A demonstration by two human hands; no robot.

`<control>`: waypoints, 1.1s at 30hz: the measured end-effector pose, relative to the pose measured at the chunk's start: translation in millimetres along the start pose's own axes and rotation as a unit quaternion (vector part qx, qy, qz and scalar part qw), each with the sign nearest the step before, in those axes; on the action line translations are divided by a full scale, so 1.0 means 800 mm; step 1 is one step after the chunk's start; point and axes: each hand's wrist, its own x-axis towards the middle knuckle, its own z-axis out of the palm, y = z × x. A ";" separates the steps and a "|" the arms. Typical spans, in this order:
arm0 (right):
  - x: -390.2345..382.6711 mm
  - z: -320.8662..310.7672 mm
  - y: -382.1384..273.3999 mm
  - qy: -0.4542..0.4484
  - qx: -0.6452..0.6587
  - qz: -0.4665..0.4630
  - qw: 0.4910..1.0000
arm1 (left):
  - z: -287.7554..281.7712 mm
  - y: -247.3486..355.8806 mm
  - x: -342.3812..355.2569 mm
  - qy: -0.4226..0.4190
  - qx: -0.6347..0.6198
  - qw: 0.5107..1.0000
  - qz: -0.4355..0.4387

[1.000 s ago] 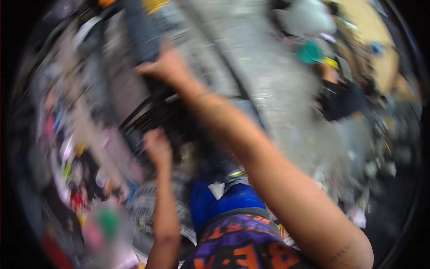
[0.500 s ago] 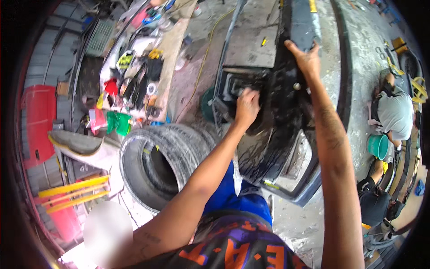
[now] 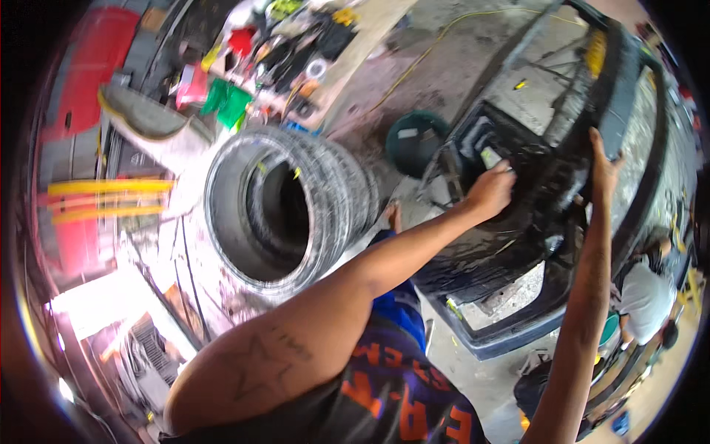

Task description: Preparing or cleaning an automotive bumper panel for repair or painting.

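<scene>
A large black car body part (image 3: pixel 620 78), like a bumper frame with openings, lies tilted at the right in front of me. My left hand (image 3: pixel 492 189) is closed in its dark recessed section, just below a small pale patch (image 3: pixel 488 155); what the fingers hold, if anything, is hidden. My right hand (image 3: pixel 603 163) grips the part's outer edge farther right, with thumb and fingers around it. My bare foot (image 3: pixel 392 214) shows behind my left forearm, beside the tires.
Stacked dusty tires (image 3: pixel 336 207) stand at my left, a dark green bucket (image 3: pixel 403 148) beyond them. A cluttered board (image 3: pixel 351 66), red panels (image 3: pixel 96 66) and yellow rails (image 3: pixel 107 189) are farther left; a yellow cord (image 3: pixel 444 35) crosses the floor. Two co-workers (image 3: pixel 643 292) crouch at right.
My view has swung, so the tires, board and bucket show more. My left hand stays in the recess, shifted slightly; my right hand keeps hold of the edge.
</scene>
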 end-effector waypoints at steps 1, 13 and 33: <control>0.009 0.000 0.012 -0.050 0.079 -0.055 0.994 | 0.001 0.002 0.022 0.003 -0.009 1.000 0.005; -0.015 -0.043 0.028 0.055 -0.299 -0.144 0.942 | -0.273 -0.223 0.003 0.161 -0.058 0.944 -0.283; -0.070 -0.020 -0.073 0.108 0.082 0.212 0.968 | -0.071 -0.911 -0.150 -0.271 0.367 0.854 -0.250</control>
